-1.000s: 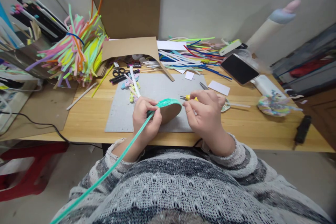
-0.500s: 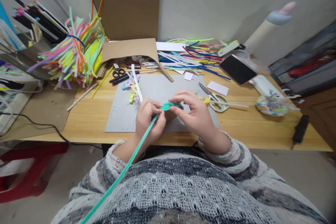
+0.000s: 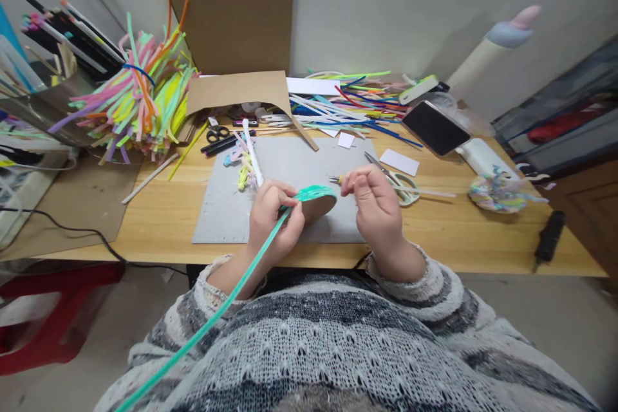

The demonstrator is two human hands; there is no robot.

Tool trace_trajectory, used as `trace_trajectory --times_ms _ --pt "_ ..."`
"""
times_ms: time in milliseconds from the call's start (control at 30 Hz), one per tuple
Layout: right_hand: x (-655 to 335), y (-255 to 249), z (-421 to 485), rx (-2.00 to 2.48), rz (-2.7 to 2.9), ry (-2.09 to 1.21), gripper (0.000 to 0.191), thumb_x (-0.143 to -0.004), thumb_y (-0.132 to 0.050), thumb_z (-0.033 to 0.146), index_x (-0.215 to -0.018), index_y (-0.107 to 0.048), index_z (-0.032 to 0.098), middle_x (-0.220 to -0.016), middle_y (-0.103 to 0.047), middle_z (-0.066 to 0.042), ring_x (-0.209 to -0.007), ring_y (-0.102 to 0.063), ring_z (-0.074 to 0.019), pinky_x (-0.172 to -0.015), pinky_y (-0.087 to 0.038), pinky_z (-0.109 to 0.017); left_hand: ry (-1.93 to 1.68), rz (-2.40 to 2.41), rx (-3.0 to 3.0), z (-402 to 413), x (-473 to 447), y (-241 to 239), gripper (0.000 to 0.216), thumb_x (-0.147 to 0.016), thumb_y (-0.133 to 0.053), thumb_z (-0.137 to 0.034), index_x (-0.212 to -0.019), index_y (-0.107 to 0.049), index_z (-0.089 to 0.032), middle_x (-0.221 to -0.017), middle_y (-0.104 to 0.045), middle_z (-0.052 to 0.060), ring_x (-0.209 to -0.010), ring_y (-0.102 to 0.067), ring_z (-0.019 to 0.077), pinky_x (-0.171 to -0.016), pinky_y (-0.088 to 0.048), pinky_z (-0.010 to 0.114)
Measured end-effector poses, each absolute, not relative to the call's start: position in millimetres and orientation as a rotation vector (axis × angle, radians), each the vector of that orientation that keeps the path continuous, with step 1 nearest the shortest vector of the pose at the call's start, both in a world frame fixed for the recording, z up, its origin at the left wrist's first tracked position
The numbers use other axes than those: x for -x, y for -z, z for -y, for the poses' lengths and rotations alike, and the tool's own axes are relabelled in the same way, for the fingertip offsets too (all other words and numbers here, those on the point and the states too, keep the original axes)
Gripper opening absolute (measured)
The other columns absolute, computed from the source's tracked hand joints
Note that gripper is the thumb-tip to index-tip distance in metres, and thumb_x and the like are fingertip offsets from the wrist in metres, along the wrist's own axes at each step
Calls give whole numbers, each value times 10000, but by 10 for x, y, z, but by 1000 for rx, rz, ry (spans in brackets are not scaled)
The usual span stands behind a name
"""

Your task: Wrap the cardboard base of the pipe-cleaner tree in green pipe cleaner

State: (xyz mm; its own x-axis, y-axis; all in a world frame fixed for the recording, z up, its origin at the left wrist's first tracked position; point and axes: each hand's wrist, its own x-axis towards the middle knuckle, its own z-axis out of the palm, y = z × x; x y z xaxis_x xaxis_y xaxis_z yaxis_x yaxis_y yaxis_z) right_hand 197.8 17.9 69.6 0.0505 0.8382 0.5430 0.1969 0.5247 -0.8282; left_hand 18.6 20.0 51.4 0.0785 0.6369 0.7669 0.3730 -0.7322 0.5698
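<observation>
Over the grey mat [image 3: 290,161] on a desk [image 3: 164,219], left fingers [image 3: 284,197] grip a green-edged disc [image 3: 318,206], right fingers [image 3: 360,184] pinch a yellow tool [image 3: 343,179].

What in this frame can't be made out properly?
Head view, tool in the right hand: the fingers cover all but its tip.
Head view, teal pipe cleaner: far end cut off by the bottom edge.
Head view, cardboard disc: left side hidden behind the left hand.
</observation>
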Motion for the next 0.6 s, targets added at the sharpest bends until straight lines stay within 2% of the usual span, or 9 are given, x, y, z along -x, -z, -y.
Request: trace_trajectory --times_ms 100,200,433,600 --pt "-1939 -678 -155 915 1701 -418 55 -924 -545 259 -929 -592 233 -851 -617 -13 -819 -570 -159 -750 -455 -332 -1712 -1016 -2113 -203 -188 -515 181 -750 -604 -66 -798 -484 -194 -850 -574 18 -821 -574 155 -731 -479 336" --pt "-1887 -645 -157 876 1839 -188 177 -847 -663 235 -1015 -610 245 -956 -654 -32 -878 -582 -183 -786 -462 -359 -1709 -1012 -2115 -213 -188 -521 181 -756 -604 -66 -801 -484 -195 -846 -569 15 -812 -570 152 -723 -475 330" --pt "-1814 -498 -236 831 1881 225 168 -869 -606 141 -979 -619 267 -893 -689 1 -819 -585 -169 -758 -433 -343 -1689 -1030 -2135 -234 -183 -547 181 -762 -601 -63 -796 -483 -196 -840 -570 19 -818 -565 157 -728 -474 333" --pt "-1840 -443 -215 889 1776 189 104 -875 -579 150 -925 -586 240 -869 -654 -21 -819 -578 -179 -755 -429 -351 -1669 -1005 -2159 -217 -207 -557 178 -762 -599 -72 -803 -483 -201 -843 -570 14 -818 -571 158 -726 -477 337"
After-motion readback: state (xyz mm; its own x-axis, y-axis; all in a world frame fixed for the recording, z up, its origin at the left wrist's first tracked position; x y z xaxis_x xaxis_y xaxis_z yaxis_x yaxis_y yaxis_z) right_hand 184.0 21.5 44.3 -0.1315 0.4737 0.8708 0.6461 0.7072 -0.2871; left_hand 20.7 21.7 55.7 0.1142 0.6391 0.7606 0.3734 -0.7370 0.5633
